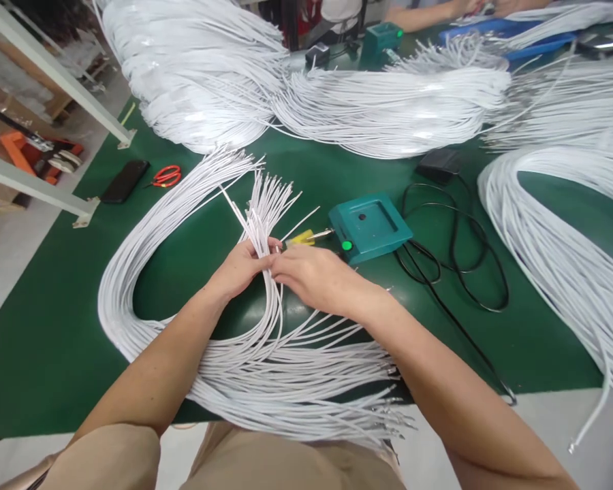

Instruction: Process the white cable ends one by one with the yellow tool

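Note:
My left hand (238, 269) is wrapped round a bunch of thin white wires (266, 218), whose tipped ends fan out above it. My right hand (311, 272) meets it at the bunch, thumb and fingers pinched on white wire; how many strands it holds is hidden. Just beyond the right knuckles shows a yellow tool handle (302, 237) with a metal shaft, pointing at a teal box (370, 226) with a green light. From the bunch, the wires curve down into a long white wire bundle (115, 292) that loops round on the left and spreads below my wrists.
Large white wire bundles lie across the back (388, 109) and the right (546, 211). A black cable (454, 238) coils right of the box. Red-handled snips (166, 176) and a black phone (125, 182) lie at left. Another person's forearm (423, 16) rests across the table.

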